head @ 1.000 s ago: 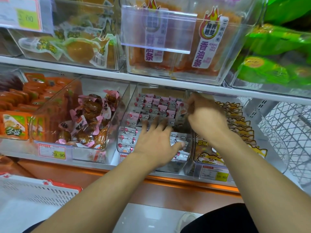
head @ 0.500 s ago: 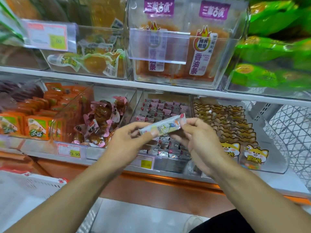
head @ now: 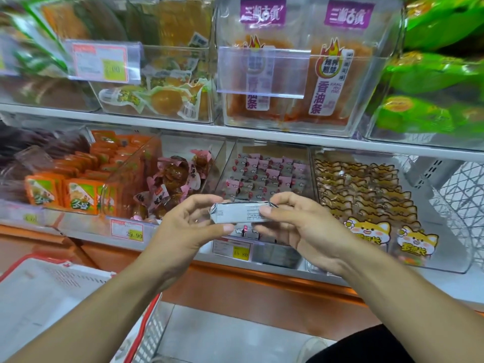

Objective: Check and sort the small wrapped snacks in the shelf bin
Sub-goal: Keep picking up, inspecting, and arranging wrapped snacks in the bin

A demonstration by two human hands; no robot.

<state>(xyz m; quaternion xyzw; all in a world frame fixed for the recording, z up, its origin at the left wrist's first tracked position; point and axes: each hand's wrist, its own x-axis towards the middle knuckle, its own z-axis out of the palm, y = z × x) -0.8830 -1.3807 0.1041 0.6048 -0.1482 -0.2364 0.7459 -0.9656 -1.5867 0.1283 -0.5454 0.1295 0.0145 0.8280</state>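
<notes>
Snack (head: 242,213), flipped since half a second ago, is showing its printed back at centre frame, left hand (head: 188,229) and right hand (head: 303,226) pinching its ends: checking underway.

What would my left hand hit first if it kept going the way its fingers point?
Most likely the right hand: the left hand points rightward along the wrapped snack they share, though depth is hard to judge.

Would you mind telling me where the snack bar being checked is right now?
In the head view, the wrapped snack bar is at centre, held level between the left hand and right hand, in front of the bin of pink wrapped snacks.
</notes>
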